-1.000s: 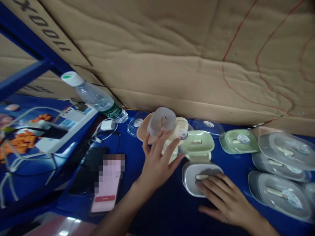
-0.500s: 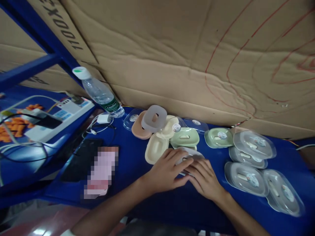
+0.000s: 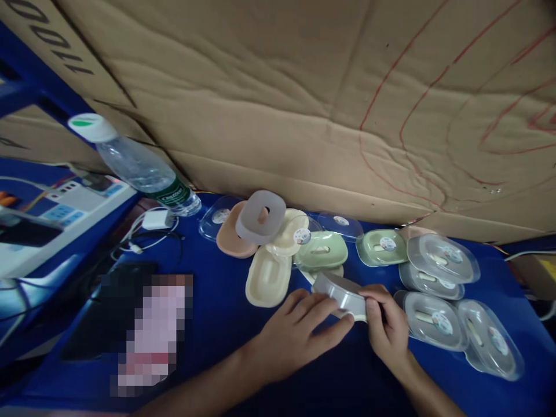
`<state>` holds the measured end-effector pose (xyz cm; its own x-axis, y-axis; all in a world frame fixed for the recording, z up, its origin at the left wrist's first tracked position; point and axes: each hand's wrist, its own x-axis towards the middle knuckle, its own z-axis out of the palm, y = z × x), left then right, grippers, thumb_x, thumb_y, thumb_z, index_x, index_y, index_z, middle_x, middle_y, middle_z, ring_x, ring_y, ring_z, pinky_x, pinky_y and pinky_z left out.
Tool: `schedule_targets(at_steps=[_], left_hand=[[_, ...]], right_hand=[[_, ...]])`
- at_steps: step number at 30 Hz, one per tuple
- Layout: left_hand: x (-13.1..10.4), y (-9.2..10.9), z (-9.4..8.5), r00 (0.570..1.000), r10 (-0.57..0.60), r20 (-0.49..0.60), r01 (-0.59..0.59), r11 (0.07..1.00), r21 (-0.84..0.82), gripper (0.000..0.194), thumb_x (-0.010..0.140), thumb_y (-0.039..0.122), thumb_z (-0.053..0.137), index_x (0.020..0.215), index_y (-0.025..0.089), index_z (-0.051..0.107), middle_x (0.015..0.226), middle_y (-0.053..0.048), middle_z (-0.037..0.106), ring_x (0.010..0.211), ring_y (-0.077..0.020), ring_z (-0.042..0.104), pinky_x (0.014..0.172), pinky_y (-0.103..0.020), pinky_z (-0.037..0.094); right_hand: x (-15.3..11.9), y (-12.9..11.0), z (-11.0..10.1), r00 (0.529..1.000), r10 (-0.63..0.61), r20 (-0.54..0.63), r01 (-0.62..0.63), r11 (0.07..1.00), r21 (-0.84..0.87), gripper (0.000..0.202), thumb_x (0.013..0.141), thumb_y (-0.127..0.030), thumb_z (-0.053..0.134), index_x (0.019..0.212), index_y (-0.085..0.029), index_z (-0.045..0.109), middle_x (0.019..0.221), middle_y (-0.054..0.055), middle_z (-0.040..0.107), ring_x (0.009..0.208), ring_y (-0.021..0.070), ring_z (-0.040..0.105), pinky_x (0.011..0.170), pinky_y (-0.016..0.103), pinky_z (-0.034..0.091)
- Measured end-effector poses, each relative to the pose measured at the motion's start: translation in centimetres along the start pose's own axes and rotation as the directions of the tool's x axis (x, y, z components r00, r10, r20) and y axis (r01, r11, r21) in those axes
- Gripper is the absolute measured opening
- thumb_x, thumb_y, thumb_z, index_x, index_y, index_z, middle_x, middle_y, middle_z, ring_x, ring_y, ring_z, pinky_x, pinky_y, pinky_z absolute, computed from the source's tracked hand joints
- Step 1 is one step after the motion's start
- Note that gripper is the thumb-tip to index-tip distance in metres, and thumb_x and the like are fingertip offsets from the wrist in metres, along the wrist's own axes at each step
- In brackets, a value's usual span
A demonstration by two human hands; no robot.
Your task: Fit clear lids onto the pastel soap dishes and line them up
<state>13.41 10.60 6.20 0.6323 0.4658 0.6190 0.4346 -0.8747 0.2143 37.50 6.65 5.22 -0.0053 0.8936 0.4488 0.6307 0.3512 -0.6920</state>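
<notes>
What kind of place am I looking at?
Probably a small workshop bench: a blue tabletop with several similar clear-lidded grey dishes, a cardboard sheet behind and a power strip at left.

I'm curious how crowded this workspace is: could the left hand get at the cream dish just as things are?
Probably yes: the cream dish lies open-side up just beyond the left hand, with nothing across it, though that hand is at the gray dish.

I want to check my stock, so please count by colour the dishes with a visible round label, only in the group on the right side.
Green dish: 1
Grey dishes: 4
Total: 5
The peach piece behind is partly hidden and shows no label, so not counted.
</notes>
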Motion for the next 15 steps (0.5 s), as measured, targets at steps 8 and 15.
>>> schedule_targets(at_steps=[8,15], left_hand=[[0.4,-0.4,-0.2,0.998,-0.004,-0.064,0.005,1.0,0.017,0.027,0.097,0.007,0.062,0.118,0.022,0.07,0.109,-0.004,0.072,0.104,-0.0201,0.068,0.096,-0.036,0.052],[0.3,-0.5,-0.1,0.996,0.07,-0.063,-0.063,0.992,0.11,0.027,0.098,0.014,0.068,0.125,0.021,0.069,0.118,-0.005,0.073,0.107,-0.0184,0.067,0.098,-0.034,0.051]], right_hand=[[0.8,-0.1,-0.7,0.96,0.234,0.156,-0.265,0.939,0.221,0.012,0.101,-0.029,0.066,0.095,-0.025,0.075,0.085,0.001,0.074,0.073,0.0144,0.067,0.063,0.022,0.051],[0.1,1.4,-0.1,0.805,0.557,0.205,-0.591,0.725,0.354,0.031,0.094,-0.052,0.075,0.086,-0.022,0.077,0.078,0.002,0.072,0.067,0.0145,0.06,0.061,0.023,0.047]])
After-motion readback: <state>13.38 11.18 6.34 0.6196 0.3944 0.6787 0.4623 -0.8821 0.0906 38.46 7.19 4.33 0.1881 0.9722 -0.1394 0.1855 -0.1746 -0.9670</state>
